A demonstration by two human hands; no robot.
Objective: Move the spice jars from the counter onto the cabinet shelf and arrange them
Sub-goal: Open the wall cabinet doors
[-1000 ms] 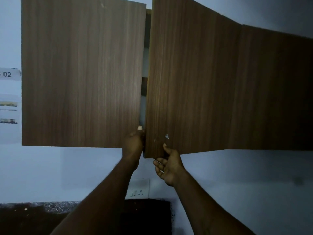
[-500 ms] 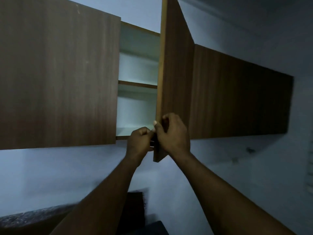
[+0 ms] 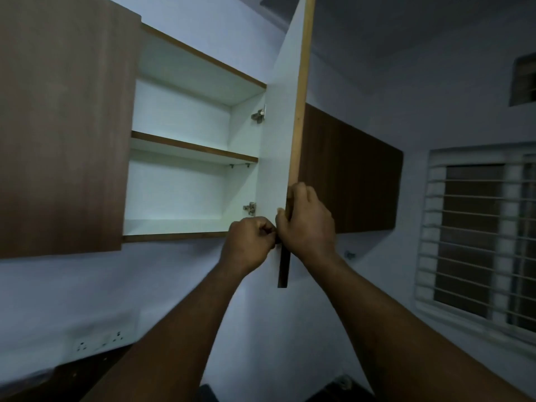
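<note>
Spice jars were out of view, but the brown wood-grain cabinet door [image 3: 298, 117] had swung wide, exposing the white shelf [image 3: 191, 147] at 10 o'clock for loading; right grip [image 3: 308, 224] clasped the door's edge, left grip [image 3: 246, 245] curled alongside, hold unclear.

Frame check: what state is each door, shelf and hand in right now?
Middle cabinet door, wide open.
Left cabinet door, closed.
Right cabinet door, closed.
Middle shelf, no items visible on it.
Right hand, gripping the open door's edge.
Left hand, fingers curled by that edge; grip unclear.
</note>
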